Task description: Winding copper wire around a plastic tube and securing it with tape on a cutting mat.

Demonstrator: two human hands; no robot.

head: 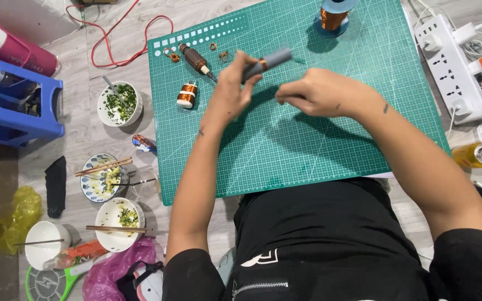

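Note:
My left hand [232, 83] grips a grey rod [271, 61] with a narrow band of copper wire wound around it, held above the green cutting mat [319, 145]. My right hand [313, 92] is just right of the rod with its fingers pinched together; a thin wire between them is too fine to make out. On the mat's far left lie a brown wound coil on a shaft [196, 59], a small copper coil on a white bobbin [186, 93] and some little copper rings [170, 54]. A spool of copper wire [333, 15] stands at the mat's far edge.
A white power strip [456, 67] with plugs lies right of the mat, a yellow bottle [475, 154] below it. Bowls with food and chopsticks [119, 103] [105, 175] [119, 231] sit on the floor at left, beside a blue stool [15, 100], red cable [121, 42] and plastic bags.

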